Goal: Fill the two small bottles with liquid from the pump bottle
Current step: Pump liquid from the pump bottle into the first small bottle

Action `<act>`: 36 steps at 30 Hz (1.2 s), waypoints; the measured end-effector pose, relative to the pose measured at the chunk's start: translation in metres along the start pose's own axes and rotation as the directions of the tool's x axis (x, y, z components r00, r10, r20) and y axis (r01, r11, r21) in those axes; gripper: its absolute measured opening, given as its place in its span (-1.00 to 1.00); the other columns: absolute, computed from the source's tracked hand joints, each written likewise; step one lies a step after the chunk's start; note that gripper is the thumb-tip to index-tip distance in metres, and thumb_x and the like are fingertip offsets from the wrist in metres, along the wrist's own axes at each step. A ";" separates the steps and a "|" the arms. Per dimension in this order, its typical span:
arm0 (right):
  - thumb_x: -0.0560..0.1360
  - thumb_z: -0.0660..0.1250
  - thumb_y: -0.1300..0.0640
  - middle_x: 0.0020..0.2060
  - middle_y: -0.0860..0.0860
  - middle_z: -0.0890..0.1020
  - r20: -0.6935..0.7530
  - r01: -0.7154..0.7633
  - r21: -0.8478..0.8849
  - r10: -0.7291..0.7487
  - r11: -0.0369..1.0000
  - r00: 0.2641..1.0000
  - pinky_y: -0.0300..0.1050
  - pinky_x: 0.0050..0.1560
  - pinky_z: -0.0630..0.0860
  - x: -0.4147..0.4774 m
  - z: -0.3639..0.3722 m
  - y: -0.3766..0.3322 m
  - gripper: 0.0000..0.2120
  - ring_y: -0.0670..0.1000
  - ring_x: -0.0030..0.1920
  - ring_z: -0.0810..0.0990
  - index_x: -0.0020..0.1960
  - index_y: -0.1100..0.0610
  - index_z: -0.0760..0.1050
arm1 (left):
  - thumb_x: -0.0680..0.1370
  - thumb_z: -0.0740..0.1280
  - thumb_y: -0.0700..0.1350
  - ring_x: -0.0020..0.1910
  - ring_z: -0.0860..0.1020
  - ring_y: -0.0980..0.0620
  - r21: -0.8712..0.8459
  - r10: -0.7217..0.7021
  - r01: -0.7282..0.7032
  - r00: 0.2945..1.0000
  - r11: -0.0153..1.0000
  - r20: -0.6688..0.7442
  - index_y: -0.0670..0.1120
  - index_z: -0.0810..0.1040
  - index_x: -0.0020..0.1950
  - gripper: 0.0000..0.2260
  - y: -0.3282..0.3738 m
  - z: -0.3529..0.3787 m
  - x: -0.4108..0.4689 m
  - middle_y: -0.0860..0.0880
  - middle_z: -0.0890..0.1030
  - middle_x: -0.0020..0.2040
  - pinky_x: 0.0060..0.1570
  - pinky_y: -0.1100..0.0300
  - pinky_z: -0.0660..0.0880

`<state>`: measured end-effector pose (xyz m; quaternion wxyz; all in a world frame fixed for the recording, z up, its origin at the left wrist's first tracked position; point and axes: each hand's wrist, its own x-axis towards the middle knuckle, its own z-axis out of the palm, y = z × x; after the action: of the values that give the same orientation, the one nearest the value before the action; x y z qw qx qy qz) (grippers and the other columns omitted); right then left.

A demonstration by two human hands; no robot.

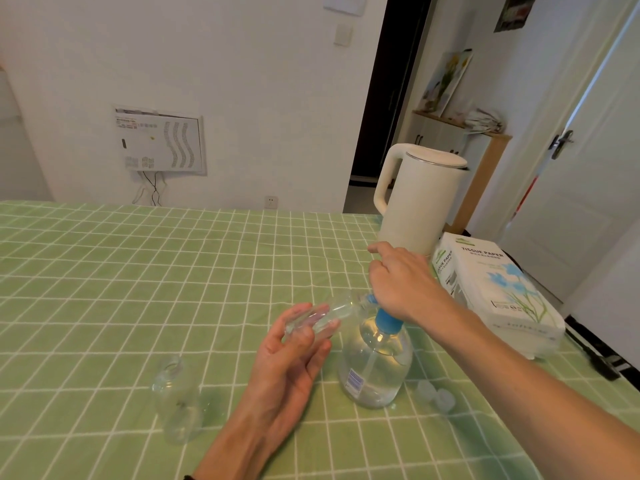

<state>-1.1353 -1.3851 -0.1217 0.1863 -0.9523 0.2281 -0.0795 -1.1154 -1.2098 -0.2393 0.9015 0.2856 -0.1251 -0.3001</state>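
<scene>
Second small bottle (178, 400) stands uncapped on the table (104, 289). Left hand (291, 355), palm up, fingers curled, grips the tilted small bottle (325, 315) — mouth at the spout. Right hand (401, 282) presses palm-down (fingers loosely curled) onto the pump bottle (375, 365).

A person's right hand (401, 282) rests on the blue pump head of a clear pump bottle (375, 368) standing on a bench (138, 271) covered in green checked cloth. The left hand (291, 355) holds a small clear bottle (329, 311) tilted, its mouth at the pump's spout. A second small bottle (176, 400) stands open nearby. Two caps (436, 396), a white kettle (415, 199) and a tissue pack (495, 292) sit to the right.
</scene>
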 end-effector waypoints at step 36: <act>0.62 0.03 0.10 0.38 0.14 0.48 -0.006 0.010 -0.014 -0.010 1.000 1.000 0.19 0.37 0.36 0.006 0.003 0.003 -0.54 0.22 0.40 0.35 0.49 0.02 0.38 | 0.46 0.47 -0.20 0.23 0.67 -0.27 -0.187 -0.041 0.044 0.999 0.981 0.015 -0.23 0.67 0.26 -0.63 0.004 0.006 -0.004 -0.33 0.58 0.38 0.07 0.09 0.70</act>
<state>-1.1307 -1.3889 -0.1256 0.1783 -0.9546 0.2244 -0.0818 -1.1191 -1.2076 -0.2319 0.9170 0.2006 -0.0953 -0.3313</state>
